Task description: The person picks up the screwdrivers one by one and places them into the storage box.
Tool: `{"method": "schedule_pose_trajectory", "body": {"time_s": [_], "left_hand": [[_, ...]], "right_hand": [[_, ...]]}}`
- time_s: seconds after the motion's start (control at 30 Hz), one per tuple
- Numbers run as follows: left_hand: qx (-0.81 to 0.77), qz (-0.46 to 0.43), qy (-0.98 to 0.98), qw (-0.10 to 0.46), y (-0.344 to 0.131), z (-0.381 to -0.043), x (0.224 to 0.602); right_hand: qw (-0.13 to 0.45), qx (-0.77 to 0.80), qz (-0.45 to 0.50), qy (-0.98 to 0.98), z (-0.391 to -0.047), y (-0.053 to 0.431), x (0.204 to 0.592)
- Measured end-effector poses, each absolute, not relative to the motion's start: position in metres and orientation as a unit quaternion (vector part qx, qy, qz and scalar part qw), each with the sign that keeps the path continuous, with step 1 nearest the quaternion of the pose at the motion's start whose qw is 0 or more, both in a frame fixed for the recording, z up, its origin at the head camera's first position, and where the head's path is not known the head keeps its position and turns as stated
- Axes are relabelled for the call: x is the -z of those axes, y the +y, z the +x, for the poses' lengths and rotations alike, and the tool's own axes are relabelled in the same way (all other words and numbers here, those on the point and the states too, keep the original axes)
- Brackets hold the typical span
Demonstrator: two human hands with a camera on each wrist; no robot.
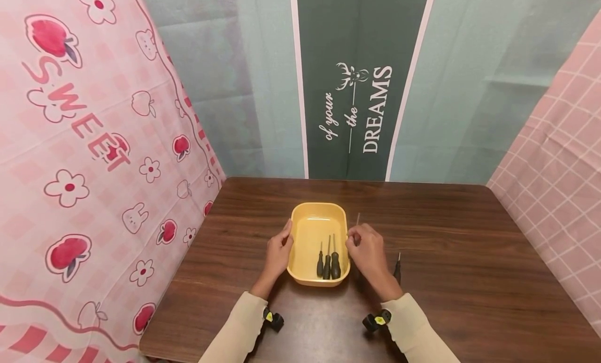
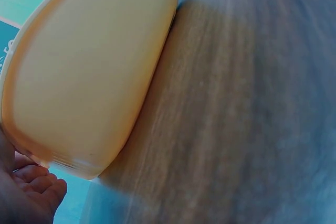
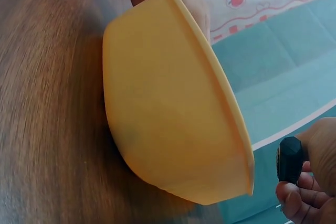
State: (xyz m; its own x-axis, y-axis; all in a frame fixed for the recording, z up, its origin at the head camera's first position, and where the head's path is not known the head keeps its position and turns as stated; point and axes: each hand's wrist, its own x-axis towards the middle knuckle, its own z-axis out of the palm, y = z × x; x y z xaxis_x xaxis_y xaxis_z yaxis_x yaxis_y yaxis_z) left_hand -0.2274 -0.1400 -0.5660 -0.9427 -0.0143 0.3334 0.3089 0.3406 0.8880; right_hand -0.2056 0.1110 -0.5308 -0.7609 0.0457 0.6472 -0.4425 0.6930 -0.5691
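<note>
A yellow plastic tray [image 1: 310, 232] with rounded corners stands on the table. Inside it, towards the near right corner, several black-handled screwdrivers [image 1: 335, 266] lie side by side, shafts pointing away from me. My left hand [image 1: 280, 251] holds the tray's left rim, its curled fingers [image 2: 44, 184] showing by the rim in the left wrist view. Just beside the right rim, my right hand [image 1: 368, 248] grips another screwdriver [image 3: 290, 160]. Its black handle end pokes out of the fist in the right wrist view, and its thin shaft points away in the head view.
One more black-handled screwdriver [image 1: 397, 269] lies on the dark wooden table [image 1: 446, 238], partly covered by my right wrist. A green-grey curtain [image 1: 272, 92] hangs behind the table's far edge. Pink printed cloth [image 1: 117, 206] hangs at the left, a pink checked one [image 1: 554, 159] at the right.
</note>
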Motion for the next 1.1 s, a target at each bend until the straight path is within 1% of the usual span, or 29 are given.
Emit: {"method": "schedule_pose_trajectory", "body": {"time_s": [0.2, 0.73, 0.93, 1.1], "left_hand": [[0.57, -0.089, -0.804, 0.14, -0.14, -0.228, 0.564], [0.567, -0.088, -0.807, 0.139, -0.14, -0.229, 0.564], [0.574, -0.088, -0.803, 0.137, -0.14, -0.229, 0.563], [0.576, -0.091, -0.801, 0.139, -0.139, -0.229, 0.563]], "right_hand": [[0.329, -0.38, 0.123, -0.855, -0.207, 0.106, 0.528], [0.3, -0.4, 0.129, -0.857, -0.207, 0.09, 0.528], [0.3, -0.404, 0.14, -0.853, -0.207, 0.086, 0.527], [0.285, -0.406, 0.139, -0.857, -0.206, 0.083, 0.527]]}}
